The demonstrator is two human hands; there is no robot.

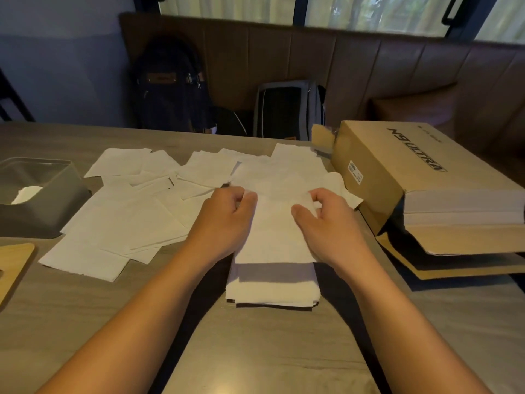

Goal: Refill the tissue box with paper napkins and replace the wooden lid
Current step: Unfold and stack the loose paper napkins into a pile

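Wood-grain tabletop point(270, 351) fills the view, with a padded bench behind it. At the far left edge the wooden lid point(14, 263) is seen lying flat, apart from the grey tissue box point(37, 220), which stands open with only a scrap of paper inside. Loose napkins point(119, 223) are spread beside the box. At the centre, a top napkin point(272, 228) is pinched along its far edge by the left hand point(224, 220) and the right hand point(329, 223), fingers curled, over a squared stack point(274, 291). A cardboard carton point(397, 172) lies at the right. The gathering step is judged to be in hand. Next, the sheet must be laid square, and the stack carried left into the box before the lid is fitted.
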